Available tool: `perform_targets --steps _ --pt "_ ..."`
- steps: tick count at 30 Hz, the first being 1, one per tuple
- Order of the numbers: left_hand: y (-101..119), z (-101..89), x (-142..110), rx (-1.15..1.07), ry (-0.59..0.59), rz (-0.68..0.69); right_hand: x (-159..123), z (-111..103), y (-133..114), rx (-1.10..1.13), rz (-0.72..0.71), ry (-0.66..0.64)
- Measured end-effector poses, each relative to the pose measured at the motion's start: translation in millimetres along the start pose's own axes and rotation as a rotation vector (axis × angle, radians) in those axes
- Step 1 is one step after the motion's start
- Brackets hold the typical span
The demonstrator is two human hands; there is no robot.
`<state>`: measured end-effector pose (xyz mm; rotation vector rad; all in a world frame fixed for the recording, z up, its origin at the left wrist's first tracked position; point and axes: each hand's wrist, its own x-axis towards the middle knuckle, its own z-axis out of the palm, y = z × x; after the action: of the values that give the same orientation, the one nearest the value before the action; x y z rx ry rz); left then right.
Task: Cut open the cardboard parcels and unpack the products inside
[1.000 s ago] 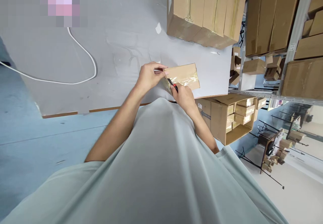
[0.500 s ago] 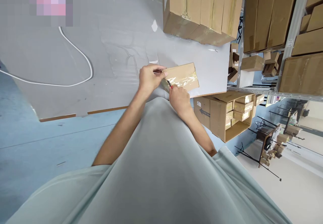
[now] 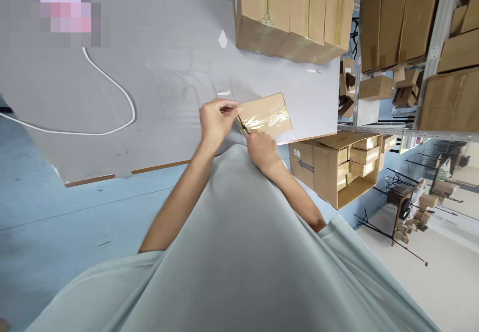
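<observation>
A small cardboard box (image 3: 265,108) with shiny clear tape along its near side lies tilted on the grey tabletop in front of me. My left hand (image 3: 216,120) is closed on the box's left end, fingers on the top edge and thumb on the face. Closed as well, my right hand (image 3: 263,151) grips a slim dark cutter (image 3: 244,127), whose tip meets the taped left part of the box. The handle is mostly hidden in my fist.
A row of taped cartons (image 3: 292,22) stands at the table's far right. Beside the table's right end, an open carton (image 3: 318,172) holds several small boxes. Shelving with more cartons (image 3: 449,100) rises at right. A white cable (image 3: 129,102) curves over the table's left part.
The cutter has shifted slightly along the box's left end, and its red part no longer shows. My left hand keeps its hold. The whole view has shifted a little.
</observation>
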<state>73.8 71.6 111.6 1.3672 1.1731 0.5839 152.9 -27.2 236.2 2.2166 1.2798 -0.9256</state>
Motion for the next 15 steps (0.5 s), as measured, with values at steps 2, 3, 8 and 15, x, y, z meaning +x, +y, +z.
perform_targets --steps 2,3,8,15 --pt "0.6 1.4 -1.4 0.0 -0.002 -0.008 0.3 1.4 0.8 -0.012 0.036 0.012" --pt "0.7 2.1 -1.8 -0.002 0.0 -0.013 1.0 2.6 1.2 -0.015 0.042 0.015" --pt "-0.7 4.5 -0.8 0.01 0.047 -0.013 5.4 8.6 4.0 0.002 -0.022 0.006" --pt "-1.1 6.7 -3.4 0.066 0.08 -0.027 -1.4 6.6 15.6 0.06 -0.106 -0.052"
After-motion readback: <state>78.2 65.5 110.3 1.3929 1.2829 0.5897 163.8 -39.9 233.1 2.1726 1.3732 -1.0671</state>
